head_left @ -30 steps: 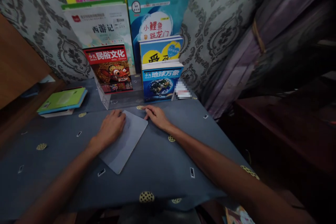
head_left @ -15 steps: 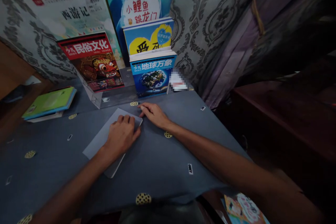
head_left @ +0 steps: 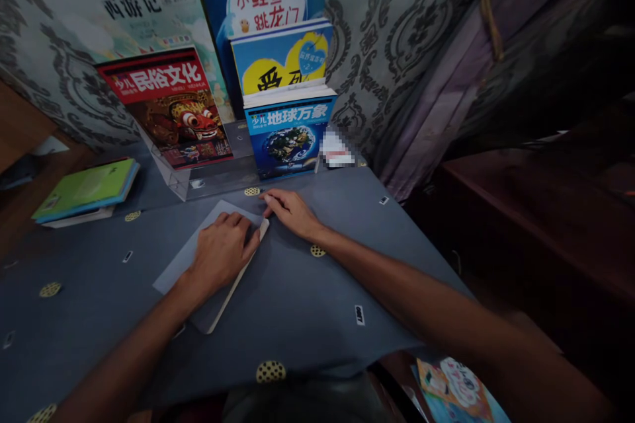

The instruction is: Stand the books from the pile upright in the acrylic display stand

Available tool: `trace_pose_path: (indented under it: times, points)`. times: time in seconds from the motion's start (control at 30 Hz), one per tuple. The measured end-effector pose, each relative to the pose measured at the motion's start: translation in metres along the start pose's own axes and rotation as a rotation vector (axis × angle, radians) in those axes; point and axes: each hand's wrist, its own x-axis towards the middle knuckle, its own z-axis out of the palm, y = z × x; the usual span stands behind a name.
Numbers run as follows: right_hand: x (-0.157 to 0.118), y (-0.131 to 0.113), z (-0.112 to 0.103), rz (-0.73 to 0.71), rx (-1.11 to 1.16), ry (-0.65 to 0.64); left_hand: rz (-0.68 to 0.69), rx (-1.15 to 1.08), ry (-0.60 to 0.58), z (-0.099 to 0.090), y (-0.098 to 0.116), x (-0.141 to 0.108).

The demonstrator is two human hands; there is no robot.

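Observation:
A thin book [head_left: 173, 264] with a plain pale grey-blue cover lies closed at a slant on the tablecloth. Across its upper part rests my left hand [head_left: 223, 248], fingers curled over the cover and thumb against the right-hand page edge. My right hand [head_left: 292, 213] is at the book's far right corner, its fingers bent and pressed together there. The exact grip of its fingertips is partly hidden. Just beyond the hands stands a blue book with a globe on its cover [head_left: 290, 139].
Left of it, a red-topped book [head_left: 173, 109] leans in a clear stand [head_left: 181, 185]. Larger books [head_left: 131, 3] rise behind. A stack with a green top book [head_left: 89, 188] lies far left. The dark blue patterned tablecloth [head_left: 317, 317] ends at a right edge, near a curtain [head_left: 431, 106].
My left thumb has moved onto the book's right edge, where more of the page thickness now shows. My right hand stays at the corner. The view has shifted slightly.

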Motion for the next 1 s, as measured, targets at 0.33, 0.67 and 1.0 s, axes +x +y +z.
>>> trace_pose_path:
  times: [0.33, 0.67, 1.0]
  points:
    - [-0.002, -0.002, -0.001, -0.024, -0.031, -0.015, 0.414, -0.2, -0.152, 0.017, -0.075, -0.042]
    - [0.0, 0.004, 0.003, -0.023, -0.021, 0.011, 0.357, -0.082, -0.156, 0.033, -0.119, -0.101]
    - [-0.001, 0.004, 0.004, -0.082, -0.086, -0.018, 0.207, -0.045, 0.147, 0.044, -0.037, -0.093]
